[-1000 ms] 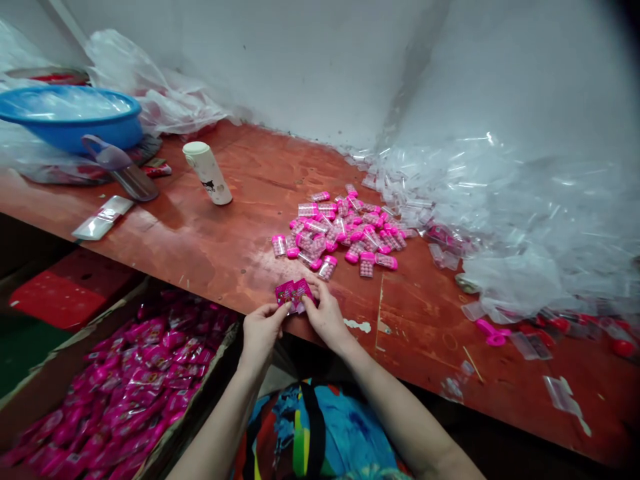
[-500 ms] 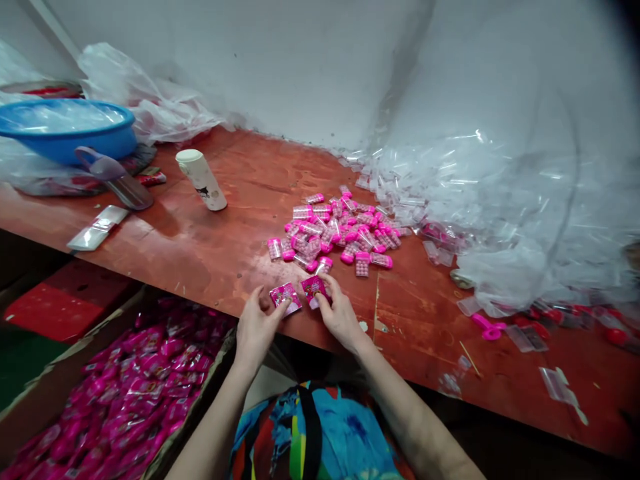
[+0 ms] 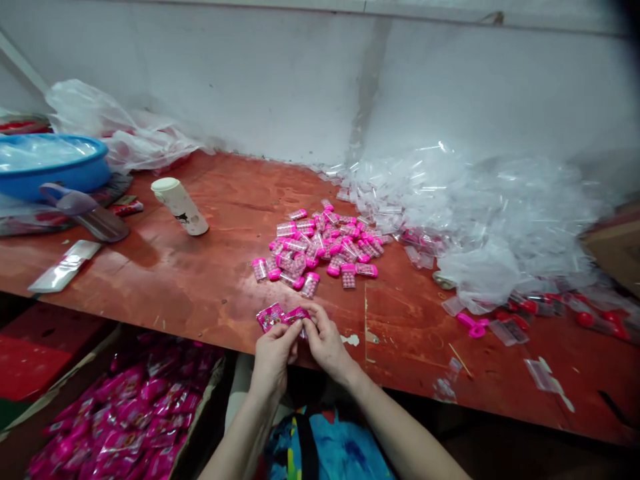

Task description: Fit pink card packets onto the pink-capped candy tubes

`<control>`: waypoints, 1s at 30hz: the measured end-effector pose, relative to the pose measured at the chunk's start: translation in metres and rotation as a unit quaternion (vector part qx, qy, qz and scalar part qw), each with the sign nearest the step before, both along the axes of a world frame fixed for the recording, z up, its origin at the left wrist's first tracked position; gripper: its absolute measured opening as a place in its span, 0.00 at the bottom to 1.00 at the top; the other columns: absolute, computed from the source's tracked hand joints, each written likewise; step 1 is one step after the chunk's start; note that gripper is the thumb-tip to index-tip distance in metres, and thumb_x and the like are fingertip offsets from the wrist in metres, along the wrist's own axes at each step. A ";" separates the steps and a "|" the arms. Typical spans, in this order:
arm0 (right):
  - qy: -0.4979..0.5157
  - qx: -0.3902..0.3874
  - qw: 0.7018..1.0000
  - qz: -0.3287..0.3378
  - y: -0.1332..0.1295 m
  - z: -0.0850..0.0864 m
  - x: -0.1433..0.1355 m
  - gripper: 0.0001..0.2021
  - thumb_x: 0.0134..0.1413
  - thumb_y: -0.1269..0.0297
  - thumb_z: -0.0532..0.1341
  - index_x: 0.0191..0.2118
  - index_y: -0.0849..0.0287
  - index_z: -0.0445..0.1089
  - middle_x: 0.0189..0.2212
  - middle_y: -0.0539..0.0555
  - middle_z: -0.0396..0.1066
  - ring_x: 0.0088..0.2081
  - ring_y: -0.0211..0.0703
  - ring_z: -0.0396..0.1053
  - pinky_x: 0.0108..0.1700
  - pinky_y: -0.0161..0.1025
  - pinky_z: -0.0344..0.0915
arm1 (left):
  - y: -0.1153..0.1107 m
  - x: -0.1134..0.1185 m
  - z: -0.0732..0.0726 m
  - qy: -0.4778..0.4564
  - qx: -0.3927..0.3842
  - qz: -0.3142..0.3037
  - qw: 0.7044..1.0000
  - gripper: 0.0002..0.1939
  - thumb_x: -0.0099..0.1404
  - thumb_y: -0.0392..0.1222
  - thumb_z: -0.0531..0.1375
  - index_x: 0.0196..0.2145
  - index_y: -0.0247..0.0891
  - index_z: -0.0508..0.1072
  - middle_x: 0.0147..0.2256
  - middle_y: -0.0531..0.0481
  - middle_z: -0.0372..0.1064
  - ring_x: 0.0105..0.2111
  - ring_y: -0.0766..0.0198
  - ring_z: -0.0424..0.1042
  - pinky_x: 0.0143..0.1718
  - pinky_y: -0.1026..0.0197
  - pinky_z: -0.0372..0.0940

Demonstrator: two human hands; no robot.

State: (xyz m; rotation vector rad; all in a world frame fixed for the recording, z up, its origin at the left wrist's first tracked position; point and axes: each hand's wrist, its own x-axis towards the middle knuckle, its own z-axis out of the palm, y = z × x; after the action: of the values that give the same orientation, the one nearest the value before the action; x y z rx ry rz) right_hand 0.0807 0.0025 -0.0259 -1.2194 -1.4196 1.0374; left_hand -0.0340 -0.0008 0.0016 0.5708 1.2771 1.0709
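Note:
Over the table's front edge, my right hand grips a small shiny pink packet between thumb and fingers. My left hand is closed too, its thumb and forefinger pinching the lower edge of the same packet, close to my right thumb. A second pink packet lies on the table just left of it, partly covered by the held one. Beyond my hands is a heap of small clear containers with bright pink caps, filled with pale pink beads or balls.
At lower left stands a carton full of pink packets. A white tumbler, a bottle and a blue basin are on the left. Clear plastic pieces pile up at right, near a pink plastic piece.
My left hand has let go of its packet, which now lies on the table, and has moved right to pinch the packet in my right hand. The view has shifted.

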 end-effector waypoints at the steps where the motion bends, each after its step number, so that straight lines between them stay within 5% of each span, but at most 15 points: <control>1: -0.028 0.006 1.000 -0.004 0.001 0.000 0.001 0.14 0.64 0.66 0.51 0.53 0.55 0.64 0.41 0.56 0.74 0.40 0.45 0.73 0.45 0.43 0.68 | 0.002 0.000 0.000 -0.005 -0.007 -0.004 1.000 0.21 0.46 0.50 0.71 0.17 0.34 0.66 0.12 0.59 0.54 0.13 0.76 0.49 0.15 0.69 0.42; 6: -0.134 0.069 0.986 0.066 0.006 0.002 0.013 0.19 0.65 0.67 0.50 0.60 0.55 0.58 0.49 0.59 0.72 0.47 0.47 0.72 0.49 0.45 0.67 | 0.009 -0.006 0.000 -0.054 -0.035 -0.046 0.997 0.19 0.48 0.51 0.70 0.21 0.33 0.71 0.12 0.57 0.57 0.13 0.74 0.51 0.14 0.69 0.42; 9: -0.140 0.081 0.981 0.107 0.018 0.004 0.019 0.20 0.66 0.65 0.49 0.61 0.54 0.57 0.53 0.57 0.70 0.49 0.46 0.71 0.51 0.44 0.66 | 0.012 -0.011 0.001 -0.043 -0.028 -0.009 0.999 0.18 0.46 0.49 0.72 0.21 0.32 0.71 0.12 0.57 0.57 0.14 0.75 0.51 0.14 0.70 0.43; 12: -0.156 0.027 0.987 0.021 0.041 0.007 0.022 0.19 0.68 0.61 0.44 0.60 0.56 0.58 0.46 0.58 0.74 0.43 0.45 0.74 0.46 0.42 0.67 | 0.015 -0.018 0.002 -0.045 -0.014 0.047 0.998 0.18 0.43 0.46 0.73 0.21 0.31 0.71 0.14 0.57 0.58 0.15 0.76 0.52 0.14 0.71 0.43; 15: -0.283 -0.063 0.954 -0.081 0.069 0.010 0.020 0.22 0.68 0.55 0.42 0.61 0.59 0.55 0.42 0.60 0.75 0.41 0.51 0.74 0.43 0.45 0.67 | 0.019 -0.022 0.005 -0.061 -0.011 0.080 0.995 0.18 0.42 0.44 0.74 0.21 0.31 0.71 0.15 0.57 0.59 0.15 0.76 0.53 0.13 0.71 0.44; 18: -0.423 -0.103 0.896 -0.086 0.088 0.012 0.014 0.28 0.65 0.49 0.48 0.64 0.60 0.52 0.49 0.66 0.70 0.44 0.56 0.73 0.45 0.49 0.65 | 0.022 -0.023 0.008 -0.088 -0.018 0.095 0.991 0.18 0.42 0.43 0.75 0.22 0.30 0.71 0.17 0.56 0.61 0.15 0.76 0.54 0.13 0.72 0.45; 21: -0.470 -0.097 0.875 -0.063 0.090 0.011 0.011 0.28 0.63 0.52 0.52 0.64 0.60 0.52 0.49 0.66 0.69 0.46 0.56 0.71 0.46 0.49 0.65 | 0.024 -0.020 0.011 -0.117 -0.029 0.120 0.985 0.19 0.40 0.41 0.75 0.23 0.31 0.71 0.18 0.57 0.62 0.15 0.77 0.55 0.12 0.72 0.45; 25: -0.347 -0.061 0.934 -0.063 0.071 0.008 0.023 0.25 0.61 0.59 0.55 0.62 0.59 0.55 0.45 0.61 0.70 0.44 0.52 0.71 0.47 0.47 0.64 | 0.024 -0.018 0.013 -0.150 -0.052 0.154 0.975 0.18 0.41 0.39 0.75 0.26 0.31 0.72 0.18 0.57 0.63 0.14 0.77 0.55 0.11 0.73 0.45; 28: -0.093 -0.070 0.993 -0.033 0.044 0.010 0.030 0.23 0.60 0.59 0.56 0.59 0.57 0.56 0.36 0.53 0.71 0.36 0.45 0.71 0.39 0.42 0.68 | 0.025 -0.017 0.013 -0.164 -0.066 0.154 0.972 0.17 0.44 0.39 0.73 0.28 0.30 0.72 0.19 0.56 0.64 0.14 0.77 0.56 0.11 0.73 0.46; 30: 0.068 -0.072 0.995 0.012 0.024 0.013 0.029 0.23 0.59 0.59 0.58 0.58 0.55 0.55 0.35 0.51 0.70 0.34 0.42 0.71 0.36 0.39 0.68 | 0.025 -0.015 0.013 -0.176 -0.064 0.152 0.970 0.16 0.46 0.39 0.73 0.28 0.31 0.72 0.19 0.56 0.65 0.14 0.77 0.56 0.11 0.73 0.46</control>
State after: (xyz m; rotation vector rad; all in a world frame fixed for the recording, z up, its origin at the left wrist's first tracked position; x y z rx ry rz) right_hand 0.1094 0.0264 -0.0128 -1.2127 -1.2761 1.2343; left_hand -0.0490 0.0244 0.0145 0.0768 1.1285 1.2665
